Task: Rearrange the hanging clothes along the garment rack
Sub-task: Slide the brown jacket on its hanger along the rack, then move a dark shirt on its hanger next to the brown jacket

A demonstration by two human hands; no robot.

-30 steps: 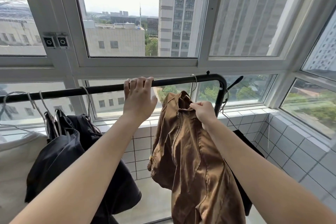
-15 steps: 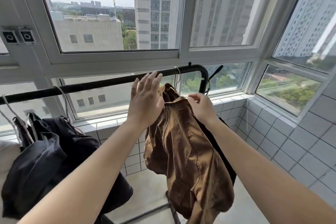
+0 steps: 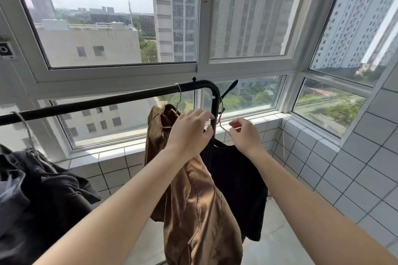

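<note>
Left hand spread against brown jacket; right hand pinches black top's hanger.

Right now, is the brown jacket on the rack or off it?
On: its hanger hook loops over the rack, and the brown jacket hangs below.

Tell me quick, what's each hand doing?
Left hand: open, fingers spread, holding nothing.
Right hand: pinching the wire hanger of the black garment.

Bright daylight through the windows, wide-angle edge bending, slight motion blur.
</note>
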